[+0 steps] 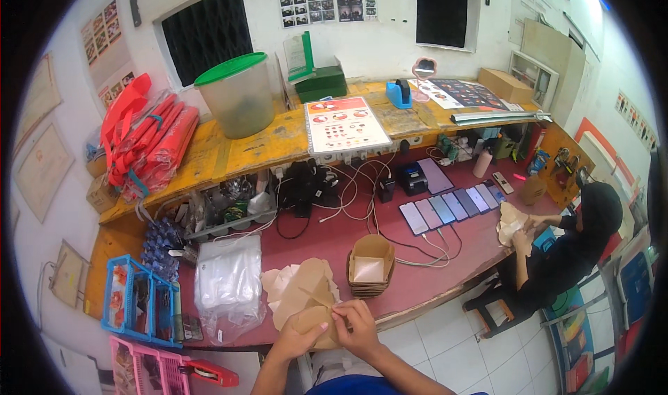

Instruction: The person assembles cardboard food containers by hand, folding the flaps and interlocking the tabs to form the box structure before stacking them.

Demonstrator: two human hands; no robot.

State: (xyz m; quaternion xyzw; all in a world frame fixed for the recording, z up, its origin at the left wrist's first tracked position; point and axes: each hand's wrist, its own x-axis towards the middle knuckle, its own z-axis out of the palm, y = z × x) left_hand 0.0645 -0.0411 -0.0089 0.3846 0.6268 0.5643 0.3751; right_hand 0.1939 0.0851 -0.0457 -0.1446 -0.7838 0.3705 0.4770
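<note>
Folding a brown paper box [314, 310] at the lower centre of the frame, the person's left hand [298, 339] cups it from below, fingers curled around its underside, while the right hand [356, 323] pinches its upper flap between thumb and fingers. The box sits over the near edge of the maroon desk [327, 231]. Just right of it stands a stack of finished paper boxes [371, 264]; to the left lies a bundle of clear plastic bags [226, 283]. At the right of the frame, another person [570, 249] handles similar brown paper.

Red-white laminated sign [339, 123] on yellow shelf; phone screens [452, 207] rowed on maroon counter.
</note>
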